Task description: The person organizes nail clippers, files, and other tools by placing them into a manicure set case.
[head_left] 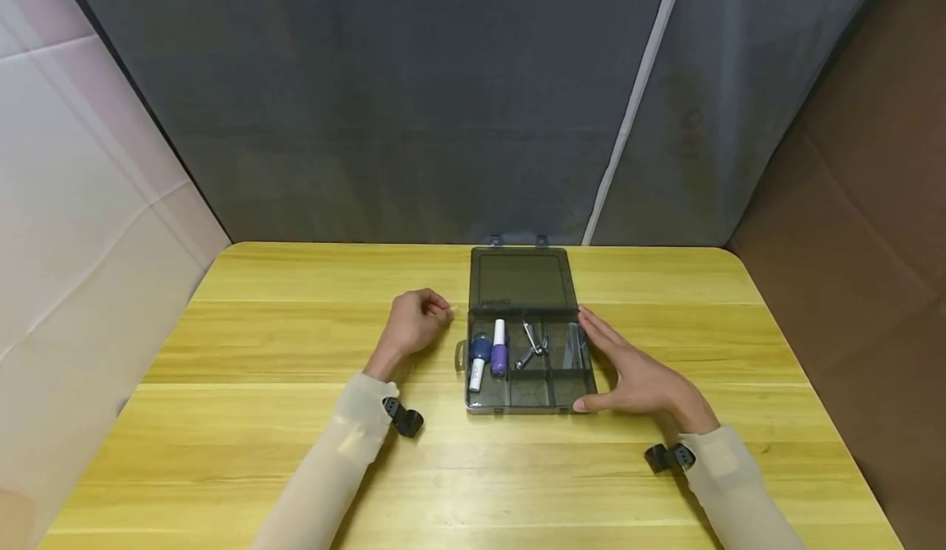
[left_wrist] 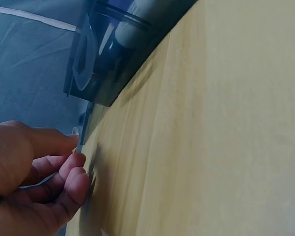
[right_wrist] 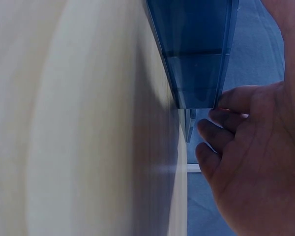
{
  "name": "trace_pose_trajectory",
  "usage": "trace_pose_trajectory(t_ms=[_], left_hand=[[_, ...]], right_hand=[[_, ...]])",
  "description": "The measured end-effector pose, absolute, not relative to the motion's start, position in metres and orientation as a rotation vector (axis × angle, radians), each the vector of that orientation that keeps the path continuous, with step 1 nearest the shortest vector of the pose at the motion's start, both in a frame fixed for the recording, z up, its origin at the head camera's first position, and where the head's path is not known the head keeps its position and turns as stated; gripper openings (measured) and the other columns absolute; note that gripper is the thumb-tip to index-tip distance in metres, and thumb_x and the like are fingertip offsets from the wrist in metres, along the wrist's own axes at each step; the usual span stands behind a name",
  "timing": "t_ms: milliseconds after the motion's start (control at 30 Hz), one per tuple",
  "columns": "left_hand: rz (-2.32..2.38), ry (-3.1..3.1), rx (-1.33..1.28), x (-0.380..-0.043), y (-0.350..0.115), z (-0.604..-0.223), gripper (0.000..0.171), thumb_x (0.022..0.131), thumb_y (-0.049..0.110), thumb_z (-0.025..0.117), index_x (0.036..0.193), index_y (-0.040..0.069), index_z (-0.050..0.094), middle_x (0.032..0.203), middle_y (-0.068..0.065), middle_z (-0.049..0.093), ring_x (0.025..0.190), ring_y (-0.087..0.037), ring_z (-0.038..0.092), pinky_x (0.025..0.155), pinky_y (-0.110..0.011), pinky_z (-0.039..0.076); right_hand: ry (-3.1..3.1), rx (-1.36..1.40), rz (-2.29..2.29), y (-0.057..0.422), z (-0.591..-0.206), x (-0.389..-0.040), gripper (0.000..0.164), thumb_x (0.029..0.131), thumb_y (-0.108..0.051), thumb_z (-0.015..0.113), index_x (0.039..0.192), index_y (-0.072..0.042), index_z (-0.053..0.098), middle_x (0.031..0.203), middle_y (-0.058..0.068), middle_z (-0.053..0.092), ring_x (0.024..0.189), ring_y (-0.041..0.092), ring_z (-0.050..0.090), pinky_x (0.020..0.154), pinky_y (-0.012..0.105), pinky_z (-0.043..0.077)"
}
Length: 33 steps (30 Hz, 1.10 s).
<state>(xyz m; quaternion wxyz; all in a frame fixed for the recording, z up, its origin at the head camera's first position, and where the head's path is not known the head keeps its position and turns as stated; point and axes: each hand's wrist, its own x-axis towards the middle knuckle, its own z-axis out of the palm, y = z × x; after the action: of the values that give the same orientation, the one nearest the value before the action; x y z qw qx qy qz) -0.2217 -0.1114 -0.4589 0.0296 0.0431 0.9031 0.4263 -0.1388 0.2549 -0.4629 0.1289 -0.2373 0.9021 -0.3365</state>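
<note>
An open translucent dark organizer box lies on the table, its lid folded back. In its compartments are a blue nail polish bottle and a purple nail polish bottle, both white-capped, plus metal nail clippers and a slim greyish piece of unclear kind. Left of the box, my left hand has curled fingers that pinch a small pale piece, mostly hidden. My right hand rests along the box's right side, fingers extended, thumb near its front corner.
The wooden table carries the box near its back edge. A grey curtain hangs behind, a white cloth at the left and a brown one at the right. A latch projects from the box's left side.
</note>
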Motion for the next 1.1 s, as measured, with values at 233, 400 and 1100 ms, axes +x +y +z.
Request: trace_pose_trajectory(t_ms=[233, 400, 1100], left_hand=[[1.366, 2.784, 0.125, -0.215, -0.114, -0.451, 0.01, 0.096, 0.013, 0.071, 0.099, 0.004, 0.073, 0.092, -0.011, 0.07, 0.078, -0.019, 0.061, 0.068, -0.027, 0.053], [1.435, 2.776, 0.125, -0.21, -0.114, -0.444, 0.008, 0.096, 0.009, 0.07, 0.101, 0.004, 0.073, 0.095, -0.012, 0.07, 0.08, -0.021, 0.062, 0.07, -0.027, 0.053], [1.525, 2.766, 0.381, -0.185, -0.092, -0.428, 0.008, 0.094, 0.004, 0.066, 0.095, 0.005, 0.074, 0.088, -0.009, 0.073, 0.072, -0.016, 0.061, 0.063, -0.022, 0.052]], right_hand=[[2.612, -0.679, -0.989, 0.255, -0.464, -0.139, 0.133, 0.072, -0.067, 0.084, 0.167, -0.018, 0.003, 0.175, -0.001, -0.005, 0.16, 0.034, 0.01, 0.123, 0.062, 0.027], [2.604, -0.669, -0.994, 0.255, -0.463, -0.138, 0.133, 0.072, -0.067, 0.084, 0.167, -0.019, 0.003, 0.175, -0.002, -0.005, 0.16, 0.033, 0.009, 0.123, 0.061, 0.027], [2.607, -0.667, -0.989, 0.256, -0.461, -0.136, 0.132, 0.073, -0.061, 0.086, 0.167, -0.018, 0.003, 0.175, 0.0, -0.004, 0.16, 0.036, 0.01, 0.122, 0.064, 0.027]])
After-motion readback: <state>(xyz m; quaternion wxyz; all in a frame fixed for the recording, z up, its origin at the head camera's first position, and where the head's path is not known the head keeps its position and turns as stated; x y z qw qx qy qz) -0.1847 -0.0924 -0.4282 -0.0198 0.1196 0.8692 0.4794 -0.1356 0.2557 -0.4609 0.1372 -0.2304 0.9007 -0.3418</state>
